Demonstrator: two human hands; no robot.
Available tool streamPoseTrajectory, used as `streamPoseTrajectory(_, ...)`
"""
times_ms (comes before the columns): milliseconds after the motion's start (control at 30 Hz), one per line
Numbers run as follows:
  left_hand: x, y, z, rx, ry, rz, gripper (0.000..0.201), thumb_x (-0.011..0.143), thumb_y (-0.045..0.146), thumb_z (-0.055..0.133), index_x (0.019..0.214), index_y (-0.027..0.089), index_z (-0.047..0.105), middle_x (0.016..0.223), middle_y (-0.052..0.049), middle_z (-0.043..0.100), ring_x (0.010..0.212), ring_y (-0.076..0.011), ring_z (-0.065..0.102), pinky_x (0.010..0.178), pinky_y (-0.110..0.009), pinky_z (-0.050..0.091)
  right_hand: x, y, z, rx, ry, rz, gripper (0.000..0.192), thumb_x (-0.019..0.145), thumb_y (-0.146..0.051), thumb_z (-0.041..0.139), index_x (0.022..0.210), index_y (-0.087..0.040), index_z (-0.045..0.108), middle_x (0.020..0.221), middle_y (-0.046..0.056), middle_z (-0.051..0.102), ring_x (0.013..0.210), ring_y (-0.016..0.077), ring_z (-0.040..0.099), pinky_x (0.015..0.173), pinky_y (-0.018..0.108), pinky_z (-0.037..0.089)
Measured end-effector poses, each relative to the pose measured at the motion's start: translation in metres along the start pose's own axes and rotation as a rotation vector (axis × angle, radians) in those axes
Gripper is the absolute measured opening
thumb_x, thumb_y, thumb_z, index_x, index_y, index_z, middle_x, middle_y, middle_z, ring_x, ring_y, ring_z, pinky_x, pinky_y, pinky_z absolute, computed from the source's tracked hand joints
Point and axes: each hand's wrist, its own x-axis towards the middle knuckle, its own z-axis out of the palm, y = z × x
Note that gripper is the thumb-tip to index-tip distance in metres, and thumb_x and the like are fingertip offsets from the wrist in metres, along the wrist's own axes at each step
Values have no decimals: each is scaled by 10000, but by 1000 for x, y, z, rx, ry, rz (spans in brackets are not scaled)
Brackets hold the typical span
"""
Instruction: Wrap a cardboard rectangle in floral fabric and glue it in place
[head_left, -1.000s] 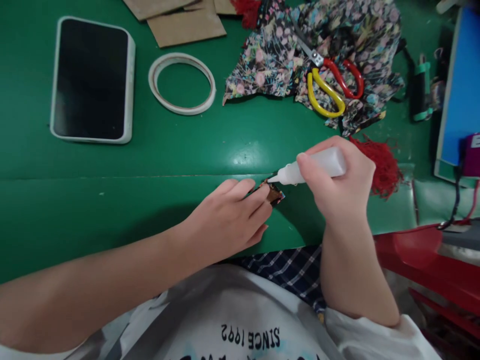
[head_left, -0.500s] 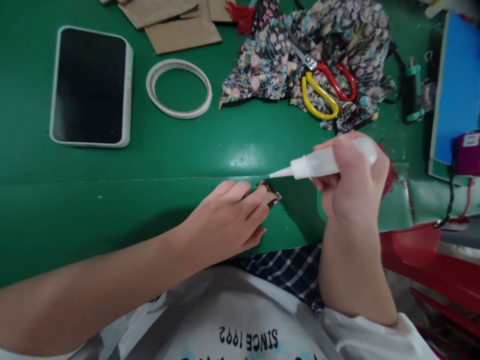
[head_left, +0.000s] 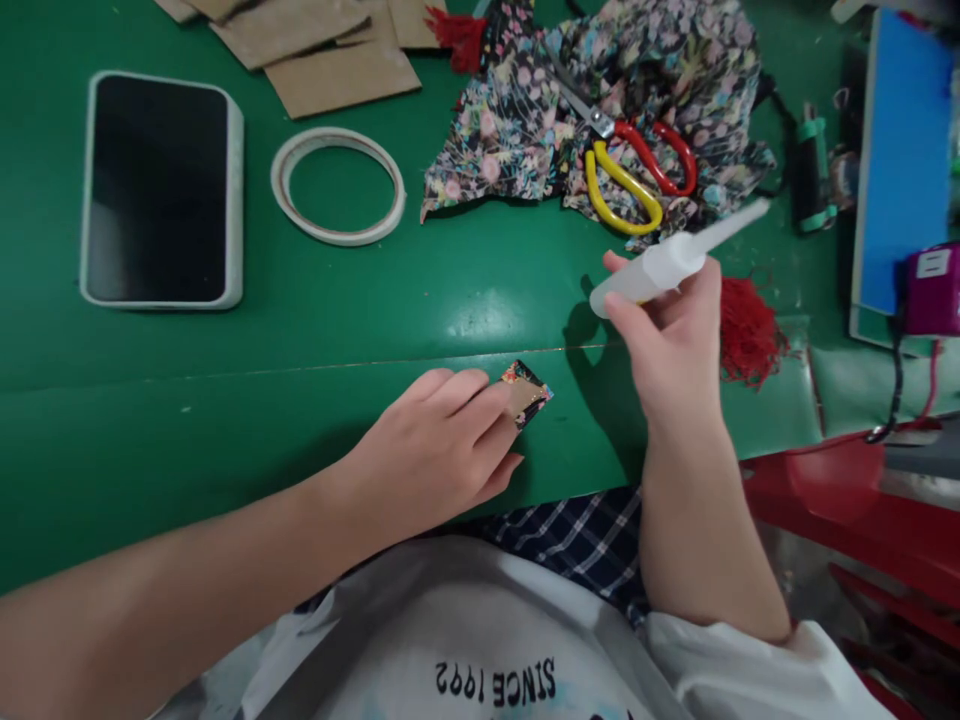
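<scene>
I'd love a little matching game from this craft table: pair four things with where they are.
Things:
1. scissors
2. glue bottle
3. small card piece
4. tape ring

Places:
A. under the left hand's fingertips
B. lying flat between the tablet and the floral cloth
C. on top of the floral cloth
D. held in the right hand, nozzle pointing up and away

Pairs: 1-C, 2-D, 3-A, 4-B
</scene>
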Motion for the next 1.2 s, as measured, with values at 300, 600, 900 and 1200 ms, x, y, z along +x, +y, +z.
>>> streamPoseTrajectory(300,9,-9,1,-185,-92,-41,215,825,316,521,892,133,609,1397,-117,414,1334,-312,292,1085,-505,276,-4,8,0,-355,-52,-7,453,761,-392,615,1126,-252,386,1158,69,565,1020,236,620,840,429,504)
streamPoseTrajectory(600,11,-13,0,-239,-129,-39,250,839,357,512,957,155,601,1266,-92,535,1300,-291,353,1098,-500,258,-3,7,1,-385,-64,-15,451,757,-385,624,1113,-256,379,1124,56,591,952,217,642,797,409,520)
streamPoseTrajectory(900,7,-10,-1,-167,-104,-21,349,826,433,495,1005,156,608,1251,-85,549,1158,-307,463,1085,-556,233,-3,-4,-1,-543,-86,-6,431,762,-430,598,1102,-243,411,1093,65,589,1009,253,575,834,461,469)
streamPoseTrajectory(1200,7,-9,-1,-125,-65,-34,363,815,417,491,1075,198,619,1221,-55,577,1151,-311,464,1074,-583,210,-2,-4,-2,-659,-70,-20,417,738,-438,616,1040,-214,435,1026,79,580,1014,274,532,849,474,439)
